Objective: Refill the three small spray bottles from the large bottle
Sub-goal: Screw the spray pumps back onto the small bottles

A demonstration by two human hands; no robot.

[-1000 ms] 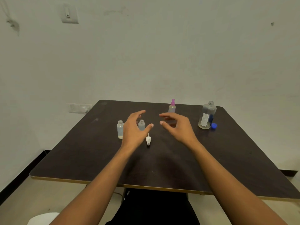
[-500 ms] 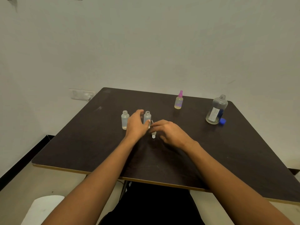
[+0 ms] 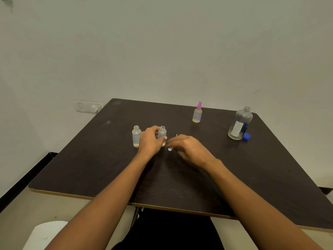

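Two small clear bottles stand uncapped on the dark table point(image 3: 90, 168). My left hand point(image 3: 150, 141) grips the right one point(image 3: 162, 132); the left one point(image 3: 136, 136) stands free beside it. My right hand point(image 3: 189, 147) is closed on the white spray head point(image 3: 170, 149), whose thin tube pokes up behind the fingers. A third small bottle point(image 3: 197, 113) with a pink spray top stands farther back. The large clear bottle point(image 3: 239, 124) stands uncapped at the back right, its blue cap point(image 3: 246, 136) on the table next to it.
The table's front edge runs just before my body. A wall rises close behind the table, with a socket plate point(image 3: 88, 106) at the left. A white object point(image 3: 45, 235) shows low at the left, beside the table.
Both hands came down from above the table. The left hand closed around the right uncapped bottle and the right hand took hold of the white spray head.
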